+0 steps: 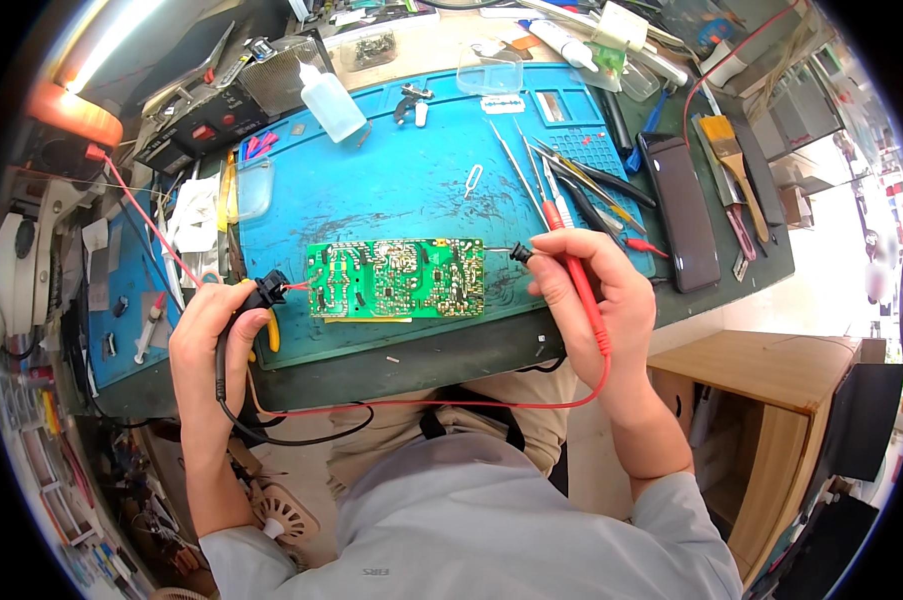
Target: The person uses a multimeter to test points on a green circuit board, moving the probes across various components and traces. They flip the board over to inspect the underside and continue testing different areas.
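Note:
A green circuit board (396, 280), solder side up, lies on the blue work mat (371, 190) in front of me. At its left end my left hand (199, 335) is closed on a black socket (268, 289), joined to the board by short red wires. A black test probe (221, 372) is in the same hand, its tip hidden. On the right, my right hand (611, 300) grips a red test probe (582, 283) and pinches a small black connector (519, 253) whose thin lead runs to the board's right edge.
Tweezers and pliers (576, 190) lie right of the board, beside a dark phone (679, 210) and a brush (731, 160). A white bottle (331, 103) stands at the back. An orange meter (76, 118) sits far left. The red lead (441, 404) hangs across my lap.

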Tool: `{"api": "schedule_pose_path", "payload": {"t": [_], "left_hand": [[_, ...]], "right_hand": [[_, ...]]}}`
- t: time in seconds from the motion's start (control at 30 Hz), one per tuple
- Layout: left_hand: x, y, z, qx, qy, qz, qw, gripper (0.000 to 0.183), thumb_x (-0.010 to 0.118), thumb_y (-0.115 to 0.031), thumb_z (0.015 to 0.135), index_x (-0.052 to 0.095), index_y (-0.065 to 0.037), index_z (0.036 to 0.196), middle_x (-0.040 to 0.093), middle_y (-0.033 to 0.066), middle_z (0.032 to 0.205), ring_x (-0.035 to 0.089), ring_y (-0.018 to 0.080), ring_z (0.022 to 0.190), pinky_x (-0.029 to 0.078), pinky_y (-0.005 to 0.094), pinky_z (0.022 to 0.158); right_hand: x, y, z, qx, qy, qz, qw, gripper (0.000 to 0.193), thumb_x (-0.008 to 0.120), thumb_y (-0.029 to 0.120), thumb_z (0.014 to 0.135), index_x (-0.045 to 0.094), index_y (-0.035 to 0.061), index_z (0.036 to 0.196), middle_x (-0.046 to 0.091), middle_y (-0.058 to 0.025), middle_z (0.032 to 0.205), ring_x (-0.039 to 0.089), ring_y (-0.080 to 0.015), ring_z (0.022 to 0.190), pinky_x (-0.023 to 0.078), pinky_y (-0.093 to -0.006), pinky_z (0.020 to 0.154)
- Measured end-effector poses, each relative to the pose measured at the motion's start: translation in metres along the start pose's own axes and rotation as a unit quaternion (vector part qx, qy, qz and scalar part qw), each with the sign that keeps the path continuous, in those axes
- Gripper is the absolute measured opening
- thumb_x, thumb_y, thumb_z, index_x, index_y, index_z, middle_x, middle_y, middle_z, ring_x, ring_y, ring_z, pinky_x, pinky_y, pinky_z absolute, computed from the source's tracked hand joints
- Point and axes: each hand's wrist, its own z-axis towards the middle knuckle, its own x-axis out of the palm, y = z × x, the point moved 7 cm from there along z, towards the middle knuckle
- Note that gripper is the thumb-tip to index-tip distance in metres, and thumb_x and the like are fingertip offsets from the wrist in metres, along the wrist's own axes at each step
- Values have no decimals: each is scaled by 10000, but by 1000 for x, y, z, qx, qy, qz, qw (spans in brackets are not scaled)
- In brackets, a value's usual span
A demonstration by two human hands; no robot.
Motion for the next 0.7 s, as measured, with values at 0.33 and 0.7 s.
{"api": "schedule_pose_path", "payload": {"t": [0.33,0.7], "left_hand": [[-12,3,1,35,-54,1,998,302,741,-165,854,664,27,1074,604,109,894,580,220,796,459,297,718],[-6,14,-25,35,2,-7,999,400,749,-305,857,667,20,1075,607,120,892,585,240,787,461,312,692]], "right_hand": [[-6,19,9,-37,21,26,999,148,682,-24,884,663,-1,1029,656,-55,904,617,-104,796,493,-232,721],[-9,17,-23,-105,138,29,984,233,759,-51,752,662,53,936,707,-98,875,683,-237,789,542,-312,679]]}}
